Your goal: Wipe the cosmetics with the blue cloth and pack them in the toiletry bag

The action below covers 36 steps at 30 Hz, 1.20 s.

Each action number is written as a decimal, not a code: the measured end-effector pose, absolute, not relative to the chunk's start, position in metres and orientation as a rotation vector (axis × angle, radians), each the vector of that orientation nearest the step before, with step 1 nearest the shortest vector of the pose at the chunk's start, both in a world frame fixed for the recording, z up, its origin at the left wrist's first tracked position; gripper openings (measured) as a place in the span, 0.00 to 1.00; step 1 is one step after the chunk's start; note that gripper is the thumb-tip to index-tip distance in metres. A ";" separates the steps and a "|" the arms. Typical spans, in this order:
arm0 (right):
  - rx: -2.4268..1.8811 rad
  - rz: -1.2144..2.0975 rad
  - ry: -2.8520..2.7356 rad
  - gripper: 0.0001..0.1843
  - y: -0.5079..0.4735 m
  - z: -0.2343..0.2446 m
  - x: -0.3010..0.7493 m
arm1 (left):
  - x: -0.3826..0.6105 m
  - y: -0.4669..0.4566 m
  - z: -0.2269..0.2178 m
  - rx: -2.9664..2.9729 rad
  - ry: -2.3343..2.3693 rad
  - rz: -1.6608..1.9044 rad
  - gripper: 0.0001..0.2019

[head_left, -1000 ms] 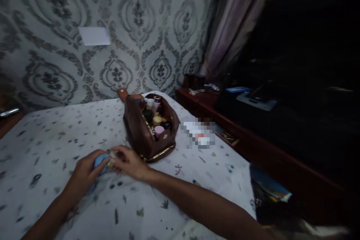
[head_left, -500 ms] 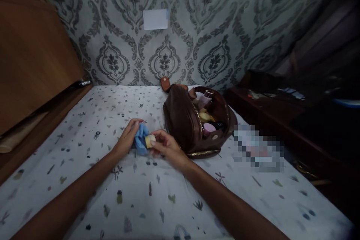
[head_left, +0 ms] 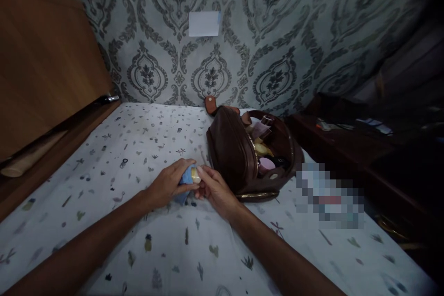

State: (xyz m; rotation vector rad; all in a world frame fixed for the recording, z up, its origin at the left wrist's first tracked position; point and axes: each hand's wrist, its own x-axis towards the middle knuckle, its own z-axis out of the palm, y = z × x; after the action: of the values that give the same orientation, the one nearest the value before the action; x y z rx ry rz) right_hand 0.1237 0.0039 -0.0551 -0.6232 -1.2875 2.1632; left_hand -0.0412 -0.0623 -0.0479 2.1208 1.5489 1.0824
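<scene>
A blue cloth [head_left: 186,177] is gathered in my left hand [head_left: 166,185], its fingers closed round it and against a small container. That small container [head_left: 196,175] has a yellow band and a pale end, and my right hand [head_left: 215,192] grips it between thumb and fingers. Both hands meet just above the printed sheet [head_left: 183,249]. Right beside them stands a brown toiletry bag [head_left: 231,148], unzipped, its top gaping. Inside it lie a pink round-topped item [head_left: 266,165], something yellow [head_left: 263,149] and a clear-capped bottle [head_left: 266,121].
At the left rises a wooden panel [head_left: 45,64] with a ledge below it. Right of the bag lies a pixelated item [head_left: 329,199] on the sheet. Dark wooden furniture [head_left: 329,148] borders the right side. A patterned wall with a white paper [head_left: 204,24] closes off the back.
My left hand has shifted over the cloth and now wraps it close round the container. Both hands sit slightly further right in view; the whole scene has shifted right as well.
</scene>
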 end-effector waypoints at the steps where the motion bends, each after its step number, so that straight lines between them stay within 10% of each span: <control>1: -0.632 2.155 -1.293 0.26 0.004 -0.055 0.124 | -0.042 -0.062 -0.047 2.132 1.568 1.057 0.27; 17: -0.580 2.085 -1.141 0.22 0.001 -0.050 0.122 | -0.041 -0.061 -0.034 1.736 1.491 1.053 0.17; 26: -0.570 2.060 -1.045 0.25 0.001 -0.052 0.120 | -0.060 -0.062 -0.035 1.668 1.370 0.958 0.40; 32: -0.573 2.082 -1.012 0.25 0.001 -0.051 0.120 | -0.072 -0.055 -0.035 1.498 1.449 1.133 0.11; 36: -0.594 2.093 -0.996 0.24 0.001 -0.052 0.121 | -0.072 -0.047 -0.035 1.366 1.575 1.254 0.16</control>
State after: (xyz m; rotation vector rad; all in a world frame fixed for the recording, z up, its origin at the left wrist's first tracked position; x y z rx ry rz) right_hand 0.1207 0.0011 -0.0515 -0.5938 -0.9956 2.0926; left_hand -0.0725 -0.0470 -0.0352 1.3657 1.5748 1.2543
